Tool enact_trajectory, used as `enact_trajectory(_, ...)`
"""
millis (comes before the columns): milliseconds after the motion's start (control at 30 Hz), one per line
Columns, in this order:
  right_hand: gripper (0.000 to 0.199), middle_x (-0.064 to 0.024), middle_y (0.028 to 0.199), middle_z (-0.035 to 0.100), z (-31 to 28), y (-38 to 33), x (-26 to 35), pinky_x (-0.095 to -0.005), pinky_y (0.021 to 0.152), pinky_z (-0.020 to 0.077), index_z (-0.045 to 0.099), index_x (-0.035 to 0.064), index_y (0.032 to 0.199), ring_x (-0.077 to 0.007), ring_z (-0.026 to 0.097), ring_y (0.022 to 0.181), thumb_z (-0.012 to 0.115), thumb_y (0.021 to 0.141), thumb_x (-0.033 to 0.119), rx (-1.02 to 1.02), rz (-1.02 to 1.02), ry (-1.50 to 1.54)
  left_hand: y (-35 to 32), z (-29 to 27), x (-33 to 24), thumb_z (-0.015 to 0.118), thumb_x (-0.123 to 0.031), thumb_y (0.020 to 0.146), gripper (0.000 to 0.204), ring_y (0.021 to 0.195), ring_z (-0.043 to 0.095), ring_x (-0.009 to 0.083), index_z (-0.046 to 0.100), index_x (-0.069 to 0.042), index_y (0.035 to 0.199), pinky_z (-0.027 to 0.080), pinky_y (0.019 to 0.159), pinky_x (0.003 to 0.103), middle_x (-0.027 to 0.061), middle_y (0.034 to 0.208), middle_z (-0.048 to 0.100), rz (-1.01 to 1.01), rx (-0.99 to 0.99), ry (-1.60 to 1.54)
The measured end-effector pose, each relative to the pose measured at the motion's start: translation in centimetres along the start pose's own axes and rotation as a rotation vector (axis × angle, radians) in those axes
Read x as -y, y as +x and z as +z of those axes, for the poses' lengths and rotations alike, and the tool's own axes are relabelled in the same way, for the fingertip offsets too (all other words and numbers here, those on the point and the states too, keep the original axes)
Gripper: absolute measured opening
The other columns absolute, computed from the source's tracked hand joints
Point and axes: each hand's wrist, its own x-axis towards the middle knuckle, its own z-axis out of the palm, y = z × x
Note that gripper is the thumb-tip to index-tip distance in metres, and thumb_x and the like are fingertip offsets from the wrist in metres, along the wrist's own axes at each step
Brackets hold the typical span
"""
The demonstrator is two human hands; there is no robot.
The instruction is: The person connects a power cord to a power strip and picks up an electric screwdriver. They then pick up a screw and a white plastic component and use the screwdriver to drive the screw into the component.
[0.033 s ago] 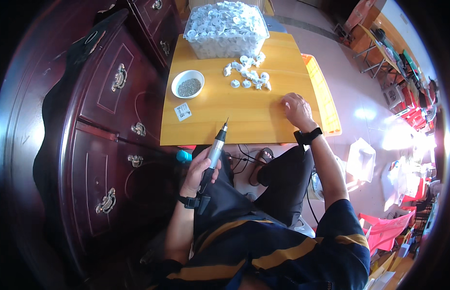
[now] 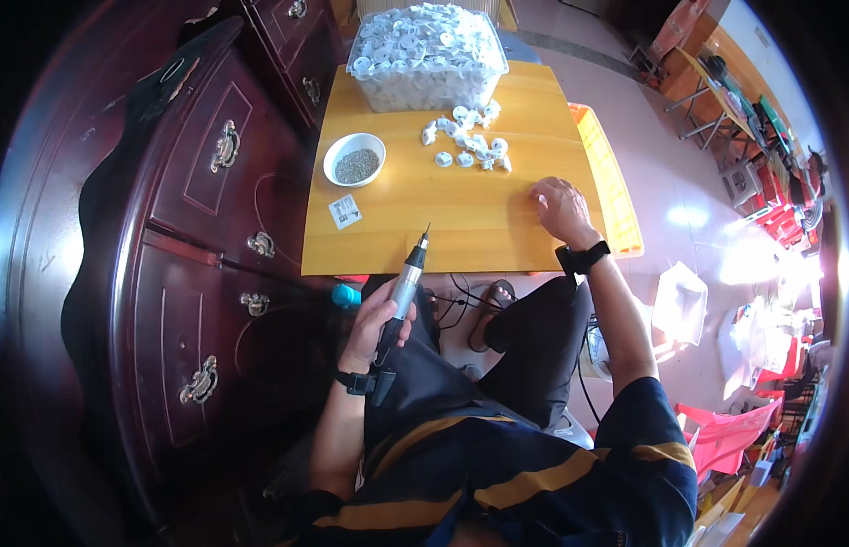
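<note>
My left hand (image 2: 377, 324) is wrapped around an electric screwdriver (image 2: 408, 283), silver with black ends. It sits over my lap, and the thin bit slants up past the table's near edge. My right hand (image 2: 563, 211) rests on the tabletop near its right edge, fingers loosely curled in; nothing shows in them, though their undersides are hidden. Beyond it lies a loose group of small white plastic parts (image 2: 465, 159) with round discs. At the left of the table stands a white bowl (image 2: 329, 162) of tiny grey metallic pieces (image 2: 356, 166).
A clear plastic bin (image 2: 424, 94) heaped with similar white parts stands at the table's (image 2: 424, 205) far end. Near the bowl lies a white printed label (image 2: 345, 211). A yellow crate (image 2: 611, 182) flanks the table's right side; a dark red cabinet (image 2: 192, 264) closes off the left.
</note>
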Motion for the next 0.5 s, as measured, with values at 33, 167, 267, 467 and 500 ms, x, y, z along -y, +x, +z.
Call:
enact_trajectory(33, 0.016, -0.0127, 0.105, 0.068, -0.4, 0.6, -0.3, -0.0449, 0.09, 0.0501, 0.069, 0.0088, 0.097, -0.0343, 0.063, 0.103, 0.063, 0.083, 0.012, 0.056, -0.014, 0.005, 0.0, -0.1, 0.0, 0.058, -0.043, 0.094, 0.064, 0.063, 0.06, 0.0107, 0.042, 0.0, 0.139, 0.049, 0.051, 0.022, 0.0074, 0.09, 0.06, -0.009, -0.014, -0.01)
enact_trajectory(167, 0.043, -0.0229, 0.122, 0.062, -1.4, 5.5, 1.4, -0.0476, 0.098, 0.0467, 0.06, 0.0067, 0.124, -0.0397, 0.059, 0.114, 0.066, 0.085, 0.024, 0.025, 0.046, 0.144, -0.1, -0.3, -0.3, 0.06, -0.044, 0.094, 0.066, 0.063, 0.059, 0.011, 0.041, -0.001, 0.14, 0.05, 0.052, 0.022, 0.0076, 0.089, 0.06, -0.02, -0.025, -0.046)
enact_trajectory(267, 0.059, -0.0271, 0.133, 0.054, 1.2, 11.6, 1.4, -0.0478, 0.104, 0.0431, 0.049, 0.0046, 0.136, -0.0418, 0.053, 0.123, 0.064, 0.085, 0.03, 0.013, 0.136, 0.198, 0.1, -0.3, -0.4, 0.062, -0.047, 0.093, 0.07, 0.064, 0.059, 0.0112, 0.041, -0.001, 0.141, 0.05, 0.053, 0.023, 0.0078, 0.09, 0.059, -0.027, -0.022, -0.033)
enact_trajectory(467, 0.061, -0.0281, 0.139, 0.05, 8.0, 19.7, -1.9, -0.0463, 0.108, 0.0406, 0.046, 0.0014, 0.139, -0.0413, 0.05, 0.127, 0.057, 0.084, 0.027, -0.007, 0.296, 0.212, -0.2, -0.5, -0.1, 0.064, -0.048, 0.091, 0.073, 0.063, 0.059, 0.0114, 0.04, 0.0, 0.141, 0.05, 0.052, 0.023, 0.0077, 0.089, 0.06, -0.021, -0.012, -0.062)
enact_trajectory(500, 0.062, -0.0283, 0.139, 0.05, 8.8, 20.4, -2.5, -0.0461, 0.109, 0.0401, 0.045, 0.0004, 0.14, -0.0412, 0.05, 0.128, 0.055, 0.084, 0.025, -0.022, 0.28, 0.18, -0.2, -0.5, -0.1, 0.064, -0.048, 0.091, 0.073, 0.063, 0.059, 0.0114, 0.04, 0.0, 0.141, 0.05, 0.052, 0.023, 0.0078, 0.089, 0.06, -0.024, -0.012, -0.071)
